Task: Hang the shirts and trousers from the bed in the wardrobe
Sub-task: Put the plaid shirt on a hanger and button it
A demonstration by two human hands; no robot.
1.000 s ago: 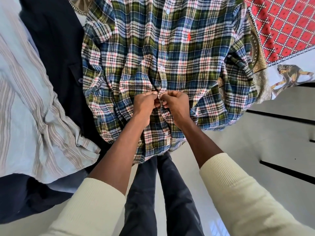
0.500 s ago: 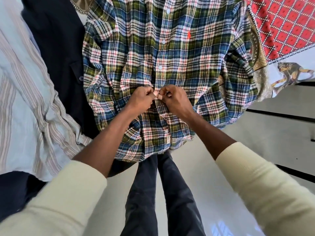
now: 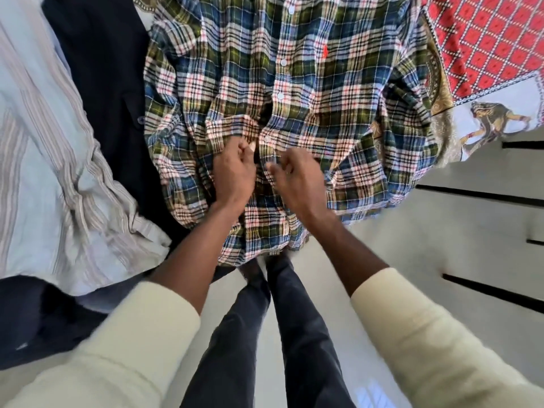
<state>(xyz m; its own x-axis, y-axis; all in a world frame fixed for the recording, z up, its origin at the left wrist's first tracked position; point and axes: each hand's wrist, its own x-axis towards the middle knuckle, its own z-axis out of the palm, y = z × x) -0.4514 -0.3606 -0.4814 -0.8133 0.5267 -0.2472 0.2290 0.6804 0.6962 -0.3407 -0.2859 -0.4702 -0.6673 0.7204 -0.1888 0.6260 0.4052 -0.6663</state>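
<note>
The one camera is sitting on the person's head, looking steeply down. It is hanging close over the plaid shirt [image 3: 309, 92] and both forearms, with the floor [image 3: 441, 231] below.

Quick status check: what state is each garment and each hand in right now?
Plaid button-up shirt: hanging, upper buttons fastened, placket gaping open at the hands.
Left hand: pinching the shirt's left front edge.
Right hand: fingers curled at the button strip; grip unclear.
Pale blue striped shirt: hanging beside it.
Dark navy garment: hanging between the two shirts.
</note>
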